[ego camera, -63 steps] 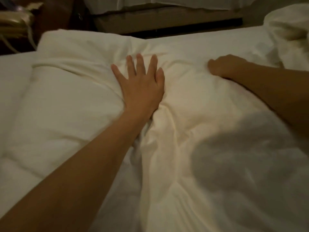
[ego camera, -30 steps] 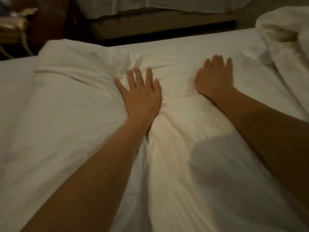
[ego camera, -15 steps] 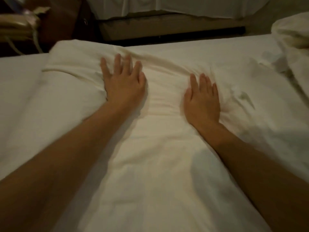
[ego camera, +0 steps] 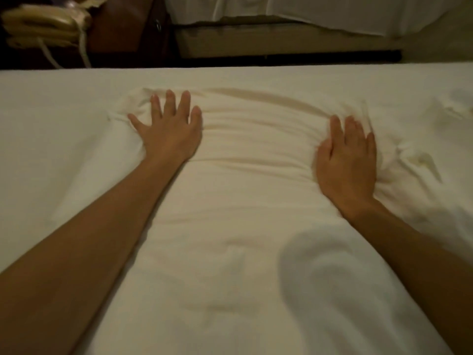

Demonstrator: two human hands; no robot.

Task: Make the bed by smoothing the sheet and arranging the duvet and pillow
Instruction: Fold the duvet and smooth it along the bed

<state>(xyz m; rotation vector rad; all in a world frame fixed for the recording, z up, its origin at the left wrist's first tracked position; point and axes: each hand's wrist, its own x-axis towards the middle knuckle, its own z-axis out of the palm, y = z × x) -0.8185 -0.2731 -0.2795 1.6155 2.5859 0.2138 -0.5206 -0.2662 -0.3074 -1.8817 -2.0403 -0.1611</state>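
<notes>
Both hands lie flat, fingers straight, gripping nothing. Left hand (ego camera: pixel 169 135) presses the duvet (ego camera: pixel 243 201) near its far left corner, right hand (ego camera: pixel 345 162) presses its right side. Duvet lies spread over the sheet (ego camera: pixel 51 98). Risk: creases (ego camera: pixel 414 162) bunch just right of the right hand. Pushing outward likely piles them up, or drags the sheet underneath.

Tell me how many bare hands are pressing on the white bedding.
2. The left hand presses the white fabric duvet near its far left corner, fingers spread; the right hand presses it farther right, beside bunched creases. No others show.
</notes>
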